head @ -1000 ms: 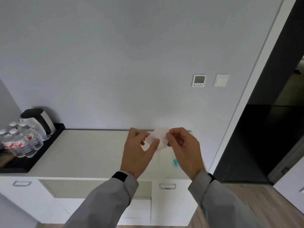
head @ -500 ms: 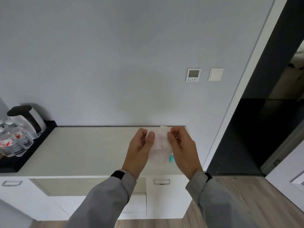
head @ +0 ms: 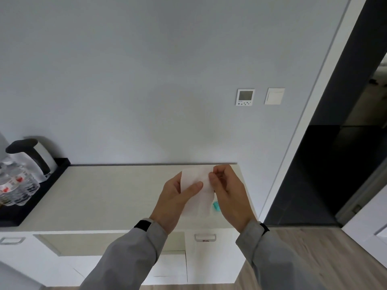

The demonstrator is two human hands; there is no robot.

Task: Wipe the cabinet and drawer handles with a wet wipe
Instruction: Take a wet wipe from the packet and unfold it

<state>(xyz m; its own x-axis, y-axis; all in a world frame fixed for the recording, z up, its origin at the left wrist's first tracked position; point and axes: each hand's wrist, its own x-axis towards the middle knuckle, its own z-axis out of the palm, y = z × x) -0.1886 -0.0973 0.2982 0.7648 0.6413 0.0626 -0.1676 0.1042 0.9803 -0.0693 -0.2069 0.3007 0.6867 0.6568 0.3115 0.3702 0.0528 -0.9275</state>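
Note:
Both hands hold a white wet wipe (head: 199, 193) in the air above the right end of the counter. My left hand (head: 178, 197) pinches its left edge with the thumb across the sheet. My right hand (head: 228, 193) pinches the top right corner. The wipe hangs down, spread flat. Below the hands, a silver handle (head: 205, 237) sits on the white right-hand cabinet front (head: 209, 262). Another handle (head: 11, 240) shows on the drawer at the far left.
A beige counter (head: 109, 195) runs along the grey wall. A small teal packet (head: 216, 206) lies on it near the wipe. A black tray (head: 27, 208) at the left carries a kettle (head: 33, 155) and water bottles (head: 14, 187). A dark doorway (head: 343, 164) opens at the right.
The crumpled wipe has been pulled open between my hands and now hangs as a flat sheet. The view has drifted slightly.

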